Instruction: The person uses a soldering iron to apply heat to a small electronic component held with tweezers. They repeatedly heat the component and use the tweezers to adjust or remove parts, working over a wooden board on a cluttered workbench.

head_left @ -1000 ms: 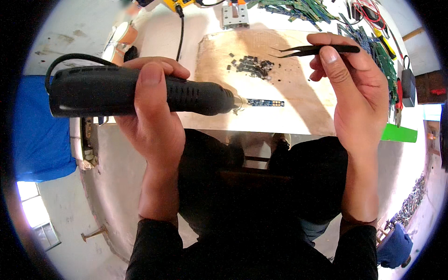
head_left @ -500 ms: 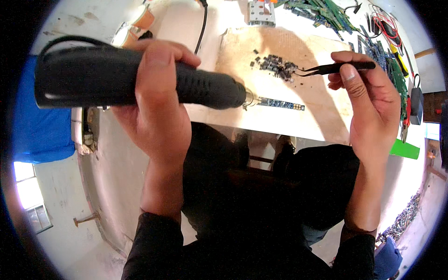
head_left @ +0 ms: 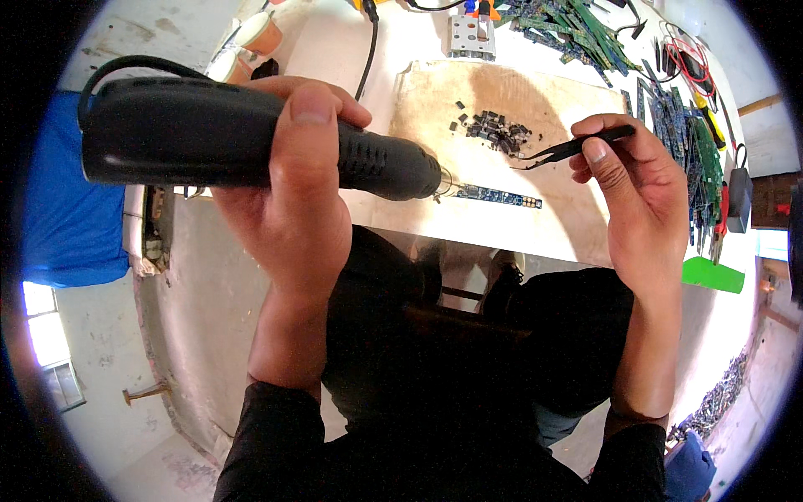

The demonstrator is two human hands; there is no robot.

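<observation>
My left hand (head_left: 297, 180) is wrapped round a black hot air gun (head_left: 184, 134). Its metal nozzle (head_left: 446, 181) points right, over the left end of a narrow blue circuit board strip (head_left: 502, 196), and hides that end. Between thumb and fingers, my right hand (head_left: 640, 184) pinches black tweezers (head_left: 577, 149). The tweezers' bent tips are slightly apart, near the lower right of a pile of small dark electronic chips (head_left: 498, 132). Whether anything tiny sits at the tips, I cannot tell. Board and chips lie on a brown, stained work sheet (head_left: 427, 92).
Green circuit board strips (head_left: 577, 29) are heaped at the back right, with more boards (head_left: 703, 159) along the right side. A perforated metal block (head_left: 471, 38) stands behind the sheet. Paper cups (head_left: 258, 35) and a black cable (head_left: 370, 58) are at the back left.
My right hand and the tweezers have moved left and a little down, so the tips now sit below the chip pile's right side. The hot air gun has shifted slightly right.
</observation>
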